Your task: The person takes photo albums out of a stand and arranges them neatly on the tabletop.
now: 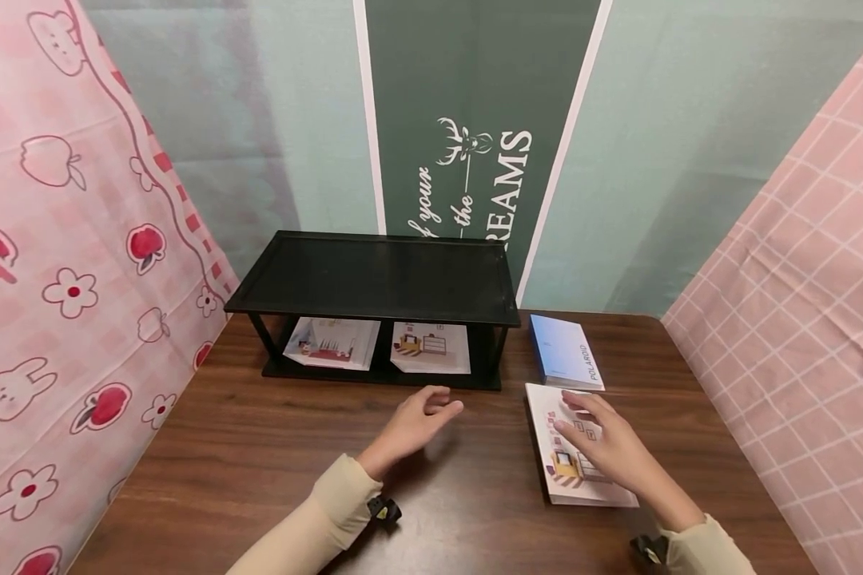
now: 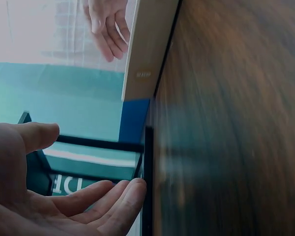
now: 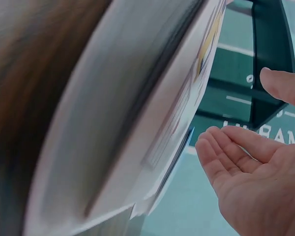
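My right hand point(image 1: 611, 443) hovers over a thick white illustrated book or stack of books point(image 1: 557, 435) at the right of the table. Its fingers are relaxed and hold nothing; in the right wrist view the hand point(image 3: 258, 172) looks apart from the white cover point(image 3: 174, 113). My left hand point(image 1: 419, 423) is in the air in front of a black two-tier shelf point(image 1: 370, 275), thumb apart from loosely bent fingers, with nothing in it. On the shelf's lower tier lie two illustrated white booklets, one on the left point(image 1: 331, 343) and one on the right point(image 1: 431, 347).
A blue and white book marked POLAROID point(image 1: 564, 351) lies right of the shelf, just behind the white one. Brown wooden table point(image 1: 259, 455) surrounds them. Patterned pink cloth point(image 1: 65, 239) hangs at the left, checked pink cloth point(image 1: 798, 263) at the right, green cloth point(image 1: 475, 80) behind.
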`<action>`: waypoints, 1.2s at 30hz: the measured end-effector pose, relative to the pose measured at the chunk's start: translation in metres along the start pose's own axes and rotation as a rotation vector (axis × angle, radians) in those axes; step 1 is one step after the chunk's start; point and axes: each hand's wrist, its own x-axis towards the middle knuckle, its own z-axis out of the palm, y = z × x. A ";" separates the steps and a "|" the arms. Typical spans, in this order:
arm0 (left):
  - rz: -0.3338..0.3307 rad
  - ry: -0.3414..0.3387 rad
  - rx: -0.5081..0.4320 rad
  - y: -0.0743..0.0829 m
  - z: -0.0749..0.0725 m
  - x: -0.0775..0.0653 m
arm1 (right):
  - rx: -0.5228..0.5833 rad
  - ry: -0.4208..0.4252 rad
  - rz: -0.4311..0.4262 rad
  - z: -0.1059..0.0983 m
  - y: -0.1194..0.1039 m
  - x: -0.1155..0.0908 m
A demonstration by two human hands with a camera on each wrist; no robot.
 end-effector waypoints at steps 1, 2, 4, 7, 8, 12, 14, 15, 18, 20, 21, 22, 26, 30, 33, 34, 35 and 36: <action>-0.002 0.007 0.002 -0.001 -0.003 0.000 | -0.001 -0.014 0.004 0.002 -0.002 0.003; -0.005 0.013 0.004 -0.002 -0.006 0.000 | 0.004 -0.026 0.004 0.003 -0.003 0.006; -0.008 0.026 0.002 -0.003 -0.012 -0.001 | 0.016 -0.053 0.004 0.007 -0.006 0.011; -0.027 0.054 0.003 -0.006 -0.020 -0.001 | 0.032 -0.084 0.001 0.012 -0.010 0.018; -0.033 0.067 0.000 -0.007 -0.023 -0.001 | 0.035 -0.097 0.002 0.014 -0.012 0.021; -0.053 0.115 0.009 -0.011 -0.035 -0.002 | 0.023 -0.143 0.026 0.022 -0.020 0.031; -0.053 0.136 0.012 -0.013 -0.041 -0.002 | 0.011 -0.160 0.033 0.026 -0.025 0.037; -0.052 0.147 0.018 -0.014 -0.044 -0.002 | 0.004 -0.166 0.039 0.028 -0.028 0.039; -0.050 0.178 0.021 -0.016 -0.051 0.000 | 0.004 -0.176 0.045 0.033 -0.036 0.047; -0.062 0.195 0.021 -0.017 -0.055 0.001 | 0.002 -0.175 0.042 0.036 -0.041 0.053; -0.069 0.200 0.019 -0.018 -0.056 0.001 | 0.002 -0.173 0.035 0.038 -0.043 0.055; -0.075 0.204 0.017 -0.018 -0.058 0.002 | 0.002 -0.171 0.032 0.040 -0.046 0.058; -0.091 0.220 0.021 -0.020 -0.064 0.006 | -0.006 -0.178 0.041 0.048 -0.056 0.066; -0.105 0.231 0.037 -0.022 -0.070 0.011 | -0.015 -0.215 0.104 0.058 -0.068 0.073; -0.119 0.229 0.042 -0.023 -0.073 0.014 | -0.019 -0.242 0.148 0.066 -0.075 0.077; -0.120 0.228 0.044 -0.024 -0.073 0.016 | -0.015 -0.248 0.158 0.068 -0.077 0.079; -0.123 0.228 0.044 -0.025 -0.074 0.017 | -0.009 -0.253 0.168 0.070 -0.079 0.081; -0.126 0.228 0.045 -0.025 -0.075 0.018 | -0.006 -0.260 0.173 0.071 -0.081 0.083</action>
